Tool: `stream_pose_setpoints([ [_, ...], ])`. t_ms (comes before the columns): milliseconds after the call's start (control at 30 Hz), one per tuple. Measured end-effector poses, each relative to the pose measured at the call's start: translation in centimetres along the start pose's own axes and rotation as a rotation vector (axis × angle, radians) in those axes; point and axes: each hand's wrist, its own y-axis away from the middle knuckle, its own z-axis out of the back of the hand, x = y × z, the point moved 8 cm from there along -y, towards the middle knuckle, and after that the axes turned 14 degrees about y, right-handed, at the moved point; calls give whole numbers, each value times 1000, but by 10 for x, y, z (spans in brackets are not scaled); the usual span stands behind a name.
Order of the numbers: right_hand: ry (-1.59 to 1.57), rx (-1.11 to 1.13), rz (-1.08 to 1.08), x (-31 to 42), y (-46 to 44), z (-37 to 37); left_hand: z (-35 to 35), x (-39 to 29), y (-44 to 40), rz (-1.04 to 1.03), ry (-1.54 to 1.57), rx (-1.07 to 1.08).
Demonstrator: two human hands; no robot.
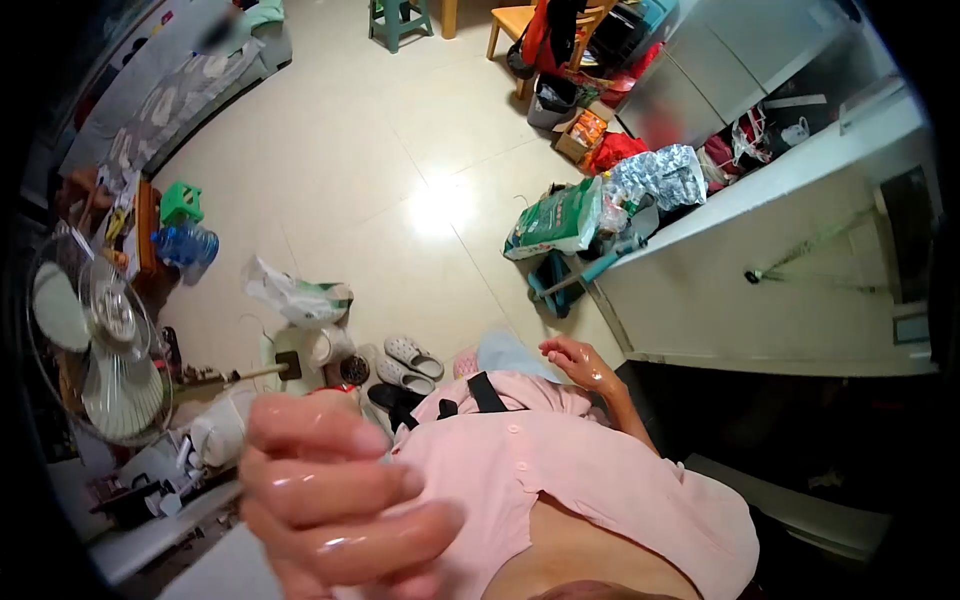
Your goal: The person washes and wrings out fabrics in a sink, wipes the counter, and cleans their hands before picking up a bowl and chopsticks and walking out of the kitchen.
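Observation:
My left hand (340, 490) is raised large and close to the camera, wet and shiny. Its fingers are loosely bent with gaps between them, and no object shows in it; the palm is hidden. Lower down, beside my hip, my right hand (580, 365) hangs in the air, also wet, with fingers apart and nothing held. It is nearest to my pink shirt (590, 455) and a pale blue cloth-like patch (510, 355). A black strap (487, 392) lies across the shirt.
Grey clogs (408, 365) and a white plastic bag (295, 295) lie on the tiled floor. A fan (105, 340) stands left. At right are a green package (555, 220), a foil bag (660, 175) and a pale door (780, 270). A green stool (181, 203) stands beyond.

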Motion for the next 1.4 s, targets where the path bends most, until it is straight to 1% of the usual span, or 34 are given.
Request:
stream_pose_setpoints([
  [33, -65, 32, -59, -13, -15, 3, -10, 24, -6, 122, -137, 35],
  [67, -128, 71, -114, -25, -33, 4, -11, 48, -12, 126, -148, 41],
  [100, -233, 79, -150, -33, -53, 8, -22, 83, -12, 265, -139, 196],
  [133, -238, 102, -140, -36, -74, 14, -32, 116, -10, 409, -133, 350],
  [200, -212, 70, -174, -50, -123, 34, -47, 170, -13, 466, -148, 376],
  [233, -185, 38, -112, -50, -149, 49, -57, 200, -14, 512, -135, 394],
  [267, -192, 12, -57, -58, -177, 59, -60, 231, -16, 518, -142, 390],
  [300, -187, 11, -29, -56, -206, 77, -61, 259, -21, 437, 0, 397],
  [333, -185, 45, 6, -46, -232, 86, -53, 276, -32, 466, 23, 336],
  [367, -8, -16, 59, -10, -261, 114, -46, 291, -42, 492, 48, 274],
  [400, -104, -23, 114, 17, -283, 133, -40, 302, -51, 440, -13, 249],
  [467, -50, 136, 288, 42, -350, 136, -24, 333, -50, 318, -235, 253],
  [500, -25, 196, 376, 45, -373, 138, -15, 345, -40, 320, -335, 281],
  [533, -5, 251, 458, 47, -394, 138, -4, 355, -19, 376, -413, 311],
  [567, 7, 303, 532, 58, -417, 133, 11, 367, 6, 493, -500, 349],
  [600, 65, 378, 106, 70, -425, 133, 26, 374, 39, 616, -569, 384],
  [667, -33, 520, 222, 46, -468, 91, 71, 369, 128, 916, -719, 284],
  [700, -40, 570, 228, 42, -480, 82, 83, 364, 186, 1120, -755, 185],
  [767, 22, 657, 266, 54, -483, 50, 107, 309, 300, 1541, -819, -78],
  [800, 53, 690, 291, 54, -477, 35, 101, 266, 351, 1758, -853, -231],
  [867, 64, 778, 363, 51, -451, -5, 72, 167, 413, 1872, -1004, -405],
  [933, 176, 876, 451, 52, -410, -49, 24, 61, 497, 2333, -877, -638],
  [967, 182, 938, 526, 54, -379, -68, -13, 7, 526, 2206, -1027, -695],
  [1000, 195, 982, 639, 53, -350, -87, -48, -39, 537, 2201, -1002, -910],
  [1033, 291, 1015, 662, 49, -323, -110, -84, -85, 548, 2172, -986, -1130],
  [1067, 392, 1051, 692, 38, -290, -125, -139, -126, 549, 2197, -734, -1508],
  [1133, 515, 1155, 790, 2, -251, -170, -249, -190, 676, 2370, -1035, -1123],
  [1167, 661, 1179, 699, -7, -214, -185, -296, -214, 671, 2445, -856, -1257],
  [1200, 753, 1278, 899, -22, -178, -202, -340, -235, 660, 2504, -671, -1358],
  [1233, 905, 1297, 1108, -28, -145, -224, -389, -252, 700, 2467, -629, -1517],
  [1267, 1044, 1291, 1321, -32, -106, -248, -434, -270, 728, 2470, -805, -1585],
  [1300, 1029, 1309, 1365, -26, -78, -269, -470, -279, 742, 2481, -989, -1635],
  [1367, 969, 1537, 1454, -16, -7, -301, -511, -293, 727, 2210, -896, -1980],
  [1400, 1017, 1472, 1494, 4, 35, -300, -516, -298, 676, 1995, -1133, -1761],
])
